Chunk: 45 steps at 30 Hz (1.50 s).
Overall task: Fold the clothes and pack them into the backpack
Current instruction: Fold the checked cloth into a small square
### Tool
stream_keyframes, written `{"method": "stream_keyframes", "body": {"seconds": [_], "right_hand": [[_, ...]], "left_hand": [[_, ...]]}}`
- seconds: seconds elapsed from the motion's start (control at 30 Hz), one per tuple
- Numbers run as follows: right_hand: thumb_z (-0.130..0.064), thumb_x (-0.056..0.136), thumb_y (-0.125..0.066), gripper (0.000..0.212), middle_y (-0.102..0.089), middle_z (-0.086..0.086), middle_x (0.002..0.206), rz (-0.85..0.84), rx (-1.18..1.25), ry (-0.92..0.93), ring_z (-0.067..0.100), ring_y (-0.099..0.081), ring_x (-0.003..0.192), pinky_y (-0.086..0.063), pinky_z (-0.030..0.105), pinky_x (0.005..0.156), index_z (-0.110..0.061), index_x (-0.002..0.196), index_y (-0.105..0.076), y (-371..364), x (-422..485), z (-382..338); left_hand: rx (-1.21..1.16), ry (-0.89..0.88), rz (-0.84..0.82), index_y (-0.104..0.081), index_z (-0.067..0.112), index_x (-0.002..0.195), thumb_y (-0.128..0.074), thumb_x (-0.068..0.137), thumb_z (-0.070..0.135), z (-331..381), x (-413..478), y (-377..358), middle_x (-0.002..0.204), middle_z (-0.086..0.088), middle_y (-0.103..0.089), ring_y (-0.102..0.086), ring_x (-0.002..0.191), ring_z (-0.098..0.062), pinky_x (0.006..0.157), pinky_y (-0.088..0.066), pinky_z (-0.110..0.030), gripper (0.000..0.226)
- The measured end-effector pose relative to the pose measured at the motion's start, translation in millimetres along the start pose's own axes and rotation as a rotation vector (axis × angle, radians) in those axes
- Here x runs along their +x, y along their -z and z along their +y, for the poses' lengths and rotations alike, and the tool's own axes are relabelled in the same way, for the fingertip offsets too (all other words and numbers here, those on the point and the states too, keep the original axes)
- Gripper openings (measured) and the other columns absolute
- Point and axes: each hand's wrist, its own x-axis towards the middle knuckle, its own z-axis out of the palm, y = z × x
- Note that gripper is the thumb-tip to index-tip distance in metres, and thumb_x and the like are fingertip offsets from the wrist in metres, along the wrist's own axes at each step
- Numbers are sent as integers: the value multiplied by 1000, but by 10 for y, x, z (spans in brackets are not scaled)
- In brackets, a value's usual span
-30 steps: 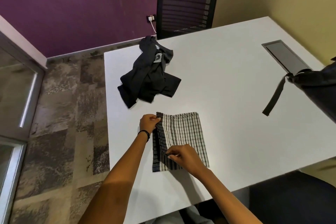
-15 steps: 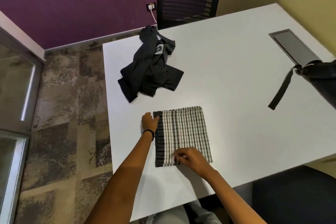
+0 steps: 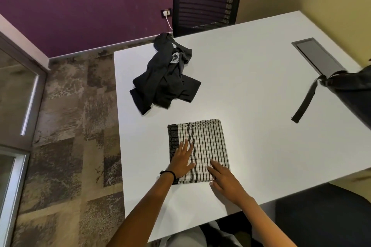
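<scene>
Both hands had been moved from the edges of the checked cloth (image 3: 202, 146) onto its top since the earlier frame. At lower centre of the frame, the left hand (image 3: 183, 158) and the right hand (image 3: 224, 178) were laid flat on the folded cloth, fingers spread wide, nothing being gripped. On the white surface (image 3: 261, 90), a crumpled black garment (image 3: 166, 82) was seen above it, well apart. At the right edge, the black backpack (image 3: 355, 88) was partly visible.

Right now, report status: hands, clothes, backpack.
Left hand and right hand flat on folded checked cloth. Black garment unfolded beyond it. Backpack at table's right edge, nothing between.
</scene>
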Motion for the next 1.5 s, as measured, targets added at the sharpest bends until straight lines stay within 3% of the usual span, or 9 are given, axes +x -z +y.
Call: {"method": "stream_keyframes", "body": {"seconds": [0.2, 0.33, 0.53, 0.7, 0.83, 0.97, 1.23, 1.37, 1.5], "right_hand": [[-11, 80, -65, 58, -36, 13, 147, -1, -59, 95, 29, -40, 133, -32, 35, 107, -9, 135, -47, 40, -14, 138], [-34, 90, -57, 50, -38, -7, 143, 50, -166, 62, 9, -32, 132, -27, 29, 110, -26, 137, -42, -2, 6, 59], [-3, 51, -87, 54, -61, 14, 118, -37, -244, 72, 24, -66, 97, -55, 26, 75, -5, 100, -66, 10, 65, 13], [-4, 53, -85, 44, -66, 16, 109, -24, -338, 126, 26, -69, 90, -58, 29, 63, -3, 92, -66, 198, 43, -38], [-8, 88, -47, 17, -62, 11, 102, -110, -130, 42, 23, -56, 84, -42, 31, 68, -7, 103, -53, 449, 103, -69], [-16, 90, -48, 16, -63, 8, 93, -136, -24, 0, 24, -57, 81, -41, 32, 65, -9, 104, -54, 631, 165, 15], [-36, 83, -64, 73, -33, -7, 143, -233, -32, 118, 11, -33, 130, -28, 28, 109, -20, 145, -27, 629, 142, 169], [-16, 89, -57, 57, -38, 2, 147, -104, 2, 84, 21, -38, 134, -32, 30, 110, -23, 141, -35, 517, 121, 337], [-34, 82, -48, 48, -62, 4, 122, 60, 149, -18, 20, -58, 112, -30, 36, 111, -12, 123, -58, 695, 251, 327]], "left_hand": [[116, -120, -43, 1, 17, 150, -27, 94, 54, -131, -262, -63, 149, 4, 23, 26, 136, -14, 119, 4, -37, 72], [368, -210, 45, -25, 17, 147, -1, 93, 59, -209, -520, -106, 154, -6, -23, -11, 143, -24, 114, -23, -33, 73], [437, -288, -8, -7, 16, 150, -65, 75, 52, -234, -587, -209, 145, -1, -43, -44, 131, -18, 106, -38, -33, 102], [480, -327, 71, -64, 20, 119, -89, 47, 20, -153, -591, -168, 124, 0, -64, -63, 110, -13, 88, -52, -27, 77], [296, -312, 204, -71, 17, 105, -83, 61, 15, -62, -647, -74, 108, 0, -71, -69, 93, -12, 76, -56, -22, 46], [133, -213, 201, -55, 13, 128, -30, 93, 27, -42, -686, 81, 125, -9, -61, -60, 111, -25, 93, -48, -31, 46], [-108, -42, 287, -62, 15, 105, -41, 97, 18, 22, -641, 275, 86, 2, -65, -55, 71, -12, 58, -32, -13, 23], [-168, -25, 321, -59, 15, 100, -44, 97, 21, 42, -624, 347, 80, 5, -61, -49, 63, -7, 54, -33, -13, 16], [-198, 13, 388, -49, 17, 105, -45, 98, 29, 9, -598, 411, 73, 2, -57, -48, 61, -13, 53, -32, -19, 15]]}}
